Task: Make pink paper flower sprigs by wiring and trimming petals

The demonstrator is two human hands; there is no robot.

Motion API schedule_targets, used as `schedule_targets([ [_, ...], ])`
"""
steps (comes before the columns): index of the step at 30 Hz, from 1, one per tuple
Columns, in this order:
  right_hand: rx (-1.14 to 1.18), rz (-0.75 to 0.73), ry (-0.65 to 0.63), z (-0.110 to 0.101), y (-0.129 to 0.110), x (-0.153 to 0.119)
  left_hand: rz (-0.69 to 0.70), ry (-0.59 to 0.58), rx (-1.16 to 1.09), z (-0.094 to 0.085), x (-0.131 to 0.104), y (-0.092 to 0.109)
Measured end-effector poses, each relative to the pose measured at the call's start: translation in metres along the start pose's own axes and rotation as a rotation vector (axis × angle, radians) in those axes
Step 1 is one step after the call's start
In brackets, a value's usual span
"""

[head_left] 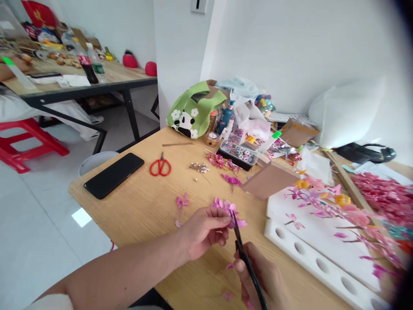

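Note:
My left hand [208, 230] is closed in a pinch near the middle of the wooden table, at a cluster of purple-pink petals [222, 206]; the small thing between its fingertips is too small to make out. My right hand [260, 275] grips black-handled pliers or scissors [242, 252], whose slim tips point up beside the left fingertips and the petals. To the left of the cluster lies a small pink flower sprig [182, 201]. Loose petals [227, 295] lie on the table near my right hand.
Black phone [114, 175], red-handled scissors [160, 167] and pearl stems [200, 167] lie ahead. Behind are a green bag [193, 112] and bead box [238, 154]. At right stand a brown box [271, 178] and white holed strip [322, 265] beside flower sprays [348, 211]. A person sits far left.

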State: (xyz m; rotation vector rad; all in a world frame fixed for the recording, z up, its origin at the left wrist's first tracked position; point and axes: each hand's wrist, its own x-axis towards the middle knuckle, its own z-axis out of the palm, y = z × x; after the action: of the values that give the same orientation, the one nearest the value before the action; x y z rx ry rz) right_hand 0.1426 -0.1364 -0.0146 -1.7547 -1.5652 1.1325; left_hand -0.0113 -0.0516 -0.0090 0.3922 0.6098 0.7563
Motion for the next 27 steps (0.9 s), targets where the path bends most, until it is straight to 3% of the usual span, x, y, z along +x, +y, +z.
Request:
schedule_targets([
  [8, -0.069, 0.009, -0.045, -0.0043, 0.0030, -0.0004, 0.011, 0.003, 0.000, 0.0020, -0.0016, 0.0015],
  [14, -0.045, -0.008, 0.031, -0.0037, -0.0009, 0.0002, 0.023, -0.004, 0.013, 0.0008, -0.0006, 0.0002],
  [23, -0.084, 0.083, -0.007, -0.0010, 0.0028, 0.0001, 0.030, -0.009, 0.020, 0.0010, -0.0020, 0.0016],
  [27, -0.049, 0.090, 0.044, 0.0020, 0.0008, -0.0010, 0.039, 0.001, 0.028, 0.0014, -0.0025, 0.0026],
])
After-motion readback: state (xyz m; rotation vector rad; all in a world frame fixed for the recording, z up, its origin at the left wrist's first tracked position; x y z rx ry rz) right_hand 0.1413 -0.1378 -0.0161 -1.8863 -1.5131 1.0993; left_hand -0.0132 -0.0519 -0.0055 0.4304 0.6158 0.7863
